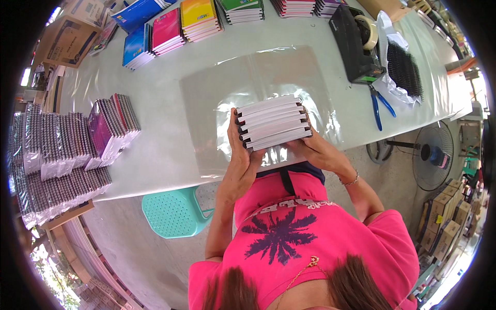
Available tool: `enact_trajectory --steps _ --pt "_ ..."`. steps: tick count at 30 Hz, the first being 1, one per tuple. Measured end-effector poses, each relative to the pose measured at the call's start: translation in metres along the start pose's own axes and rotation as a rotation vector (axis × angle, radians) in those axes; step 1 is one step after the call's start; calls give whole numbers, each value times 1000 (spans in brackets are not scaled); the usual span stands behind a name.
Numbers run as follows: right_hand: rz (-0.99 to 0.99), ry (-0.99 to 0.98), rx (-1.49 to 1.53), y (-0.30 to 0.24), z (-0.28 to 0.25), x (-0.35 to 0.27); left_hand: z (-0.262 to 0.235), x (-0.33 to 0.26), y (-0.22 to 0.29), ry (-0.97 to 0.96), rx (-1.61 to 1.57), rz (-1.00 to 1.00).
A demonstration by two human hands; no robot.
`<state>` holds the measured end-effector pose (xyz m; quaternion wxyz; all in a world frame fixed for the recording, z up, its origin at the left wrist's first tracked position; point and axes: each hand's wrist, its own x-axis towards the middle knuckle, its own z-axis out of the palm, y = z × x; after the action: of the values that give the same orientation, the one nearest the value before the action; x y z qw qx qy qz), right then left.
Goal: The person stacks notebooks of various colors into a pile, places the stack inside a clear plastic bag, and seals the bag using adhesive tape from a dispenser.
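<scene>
Between my two hands stands a stack of spiral notebooks (274, 122), white page edges facing up and dark coils showing at both sides. My left hand (242, 155) presses against its left side, fingers up along the coils. On the right side my right hand (316, 150) grips the same stack. Both hands are closed on it, near the table's front edge. Beneath and beyond the stack a clear plastic sheet or bag (206, 124) lies flat and shiny on the table; the stack hides part of it.
Along the far side sit piles of blue (138, 47), pink (168, 31) and yellow notebooks (200, 19). Wrapped notebook bundles (57, 150) crowd the left. At right are a black tape dispenser (354, 49), blue-handled pliers (380, 106) and black coils (404, 67). A turquoise stool (173, 212) stands below.
</scene>
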<state>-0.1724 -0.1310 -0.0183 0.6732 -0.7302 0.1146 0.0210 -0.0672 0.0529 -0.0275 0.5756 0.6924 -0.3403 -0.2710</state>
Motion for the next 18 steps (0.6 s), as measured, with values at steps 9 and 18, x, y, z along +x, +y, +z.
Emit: enact_trajectory --steps 9,18 --pt "3 131 273 -24 -7 9 -17 26 27 147 -284 -37" --pt "121 88 401 -48 -17 38 -40 68 27 70 -281 -337"
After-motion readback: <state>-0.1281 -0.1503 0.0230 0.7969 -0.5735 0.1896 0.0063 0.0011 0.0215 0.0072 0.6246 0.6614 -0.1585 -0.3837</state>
